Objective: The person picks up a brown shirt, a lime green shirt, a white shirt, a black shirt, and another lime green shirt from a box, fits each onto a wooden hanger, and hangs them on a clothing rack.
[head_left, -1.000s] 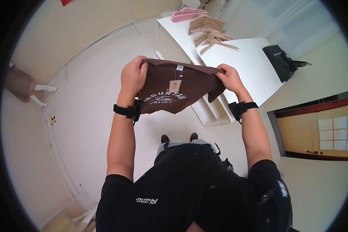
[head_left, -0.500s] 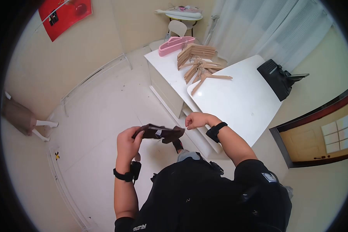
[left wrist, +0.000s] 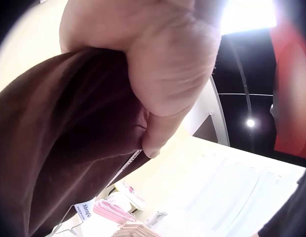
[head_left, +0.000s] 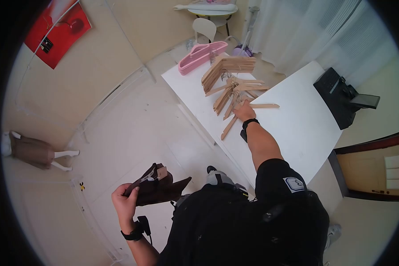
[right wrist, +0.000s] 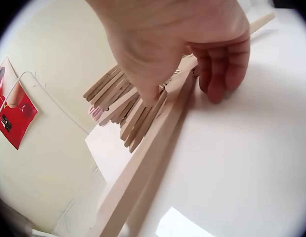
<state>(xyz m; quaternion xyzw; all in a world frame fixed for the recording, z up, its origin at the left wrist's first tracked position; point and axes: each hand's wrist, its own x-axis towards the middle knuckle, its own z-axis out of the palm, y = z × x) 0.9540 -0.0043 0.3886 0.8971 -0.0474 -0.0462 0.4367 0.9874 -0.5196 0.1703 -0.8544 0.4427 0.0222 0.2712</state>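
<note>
My left hand [head_left: 125,201] grips a dark brown T-shirt [head_left: 157,191] by its collar, with the thumb on the near side. The shirt hangs folded over itself, and a beige paper tag [head_left: 162,172] dangles near the neck. In the left wrist view, a white label [left wrist: 83,211] shows at the lower edge of the brown cloth. Over the white table, my right hand [head_left: 244,111] holds a wooden hanger [right wrist: 135,165] near its middle. Thumb and curled fingers lie on opposite sides of the wood; the hook is largely hidden by the hand.
More wooden hangers [head_left: 232,66] are piled on the white table [head_left: 292,119], just beyond the right hand. Pink hangers [head_left: 199,57] lie at the far end. A black monitor-like device [head_left: 337,95] stands at the right side. A skirted mannequin [head_left: 33,150] is at the far left.
Both hands held the shirt spread out; the right hand let go of it, reached over to the table and took hold of a wooden hanger. The left hand moved down and left with the shirt.
</note>
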